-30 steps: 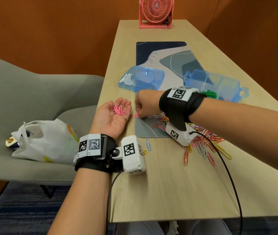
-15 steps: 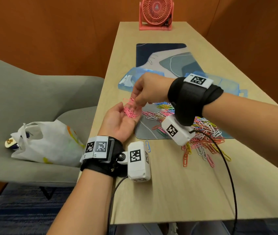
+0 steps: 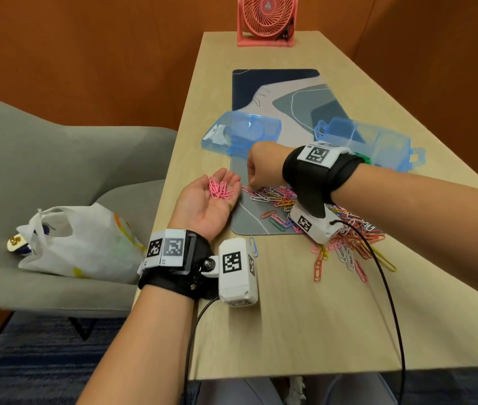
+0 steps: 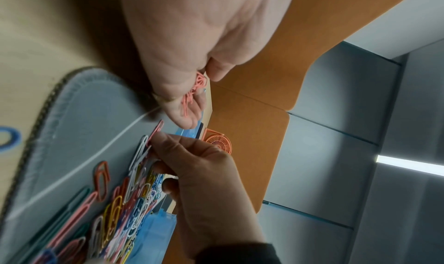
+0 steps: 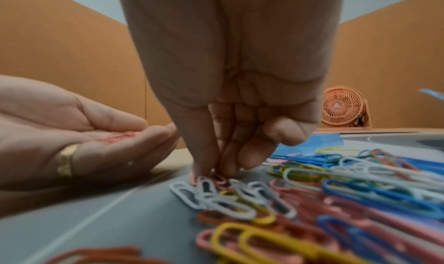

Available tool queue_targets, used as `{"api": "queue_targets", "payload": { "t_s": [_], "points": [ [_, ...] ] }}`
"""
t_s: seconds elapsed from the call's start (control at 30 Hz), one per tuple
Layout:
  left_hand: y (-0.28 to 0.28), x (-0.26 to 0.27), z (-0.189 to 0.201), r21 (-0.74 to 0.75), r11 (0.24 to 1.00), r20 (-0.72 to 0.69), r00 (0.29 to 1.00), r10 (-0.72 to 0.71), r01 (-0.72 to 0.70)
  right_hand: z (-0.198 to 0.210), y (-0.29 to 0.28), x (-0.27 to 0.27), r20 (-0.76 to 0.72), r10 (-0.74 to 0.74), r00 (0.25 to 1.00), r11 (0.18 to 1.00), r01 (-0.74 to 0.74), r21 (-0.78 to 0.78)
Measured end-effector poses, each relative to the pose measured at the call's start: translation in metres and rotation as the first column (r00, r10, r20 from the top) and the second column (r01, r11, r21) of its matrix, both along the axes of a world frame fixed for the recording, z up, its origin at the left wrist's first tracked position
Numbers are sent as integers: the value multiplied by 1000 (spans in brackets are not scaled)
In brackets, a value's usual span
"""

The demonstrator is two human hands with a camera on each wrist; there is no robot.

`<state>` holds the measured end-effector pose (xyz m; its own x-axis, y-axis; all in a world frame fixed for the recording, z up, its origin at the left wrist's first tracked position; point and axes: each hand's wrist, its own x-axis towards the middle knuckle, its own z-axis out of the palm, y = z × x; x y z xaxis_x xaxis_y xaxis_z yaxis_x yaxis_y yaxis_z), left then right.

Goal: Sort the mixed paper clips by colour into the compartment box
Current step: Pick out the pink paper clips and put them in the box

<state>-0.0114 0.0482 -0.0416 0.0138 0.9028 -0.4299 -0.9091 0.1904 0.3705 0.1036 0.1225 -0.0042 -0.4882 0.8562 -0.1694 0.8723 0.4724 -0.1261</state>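
Observation:
My left hand [image 3: 231, 179] lies palm up at the table's left edge, and a small heap of pink paper clips [image 3: 220, 189] rests in its cupped palm. Just to the right, my right hand [image 3: 249, 187] points down at the mixed clip pile [image 3: 278, 198]. Its thumb and forefinger pinch a pink clip [image 5: 221, 181] that lies on the mat at the pile's left end. The blue clear compartment box [image 3: 377, 138] stands behind my right wrist, with green clips [image 3: 363, 157] in one cell. The left wrist view shows the same pink clip [image 4: 157, 129] under my right fingertips.
The box's blue lid [image 3: 240, 133] lies beyond my hands on the desk mat [image 3: 275, 89]. A lone blue clip [image 3: 253, 245] lies by my left wrist. A pink fan [image 3: 267, 19] stands at the table's far end. A grey chair with a white bag [image 3: 80, 244] is on the left.
Half a second ago my right hand was above the left palm with a pink clip. It has gone back down to the pile's left end. The left hand stayed palm up.

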Motion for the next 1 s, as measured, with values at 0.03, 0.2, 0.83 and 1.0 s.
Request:
{"api": "queue_targets", "payload": {
  "t_s": [0.03, 0.2, 0.83, 1.0],
  "points": [
    [0, 1, 0, 0, 1000, -6, 1000, -3, 3, 0, 0, -1, 22, 13, 1000, 1000, -13, -3],
    [1, 1, -1, 0, 1000, -19, 1000, 0, 0, -1, -5, -1, 61, 17, 998, 1000, -15, -22],
    [3, 0, -3, 9, 1000, -56, 998, -5, 6, 0, -5, 2, -2, -10, 1000, 995, 9, -99],
    [2, 1, -2, 1, 1000, -99, 995, -12, 12, 4, -5, 9, -91, -27, 995, 990, 14, -141]
  ]
}}
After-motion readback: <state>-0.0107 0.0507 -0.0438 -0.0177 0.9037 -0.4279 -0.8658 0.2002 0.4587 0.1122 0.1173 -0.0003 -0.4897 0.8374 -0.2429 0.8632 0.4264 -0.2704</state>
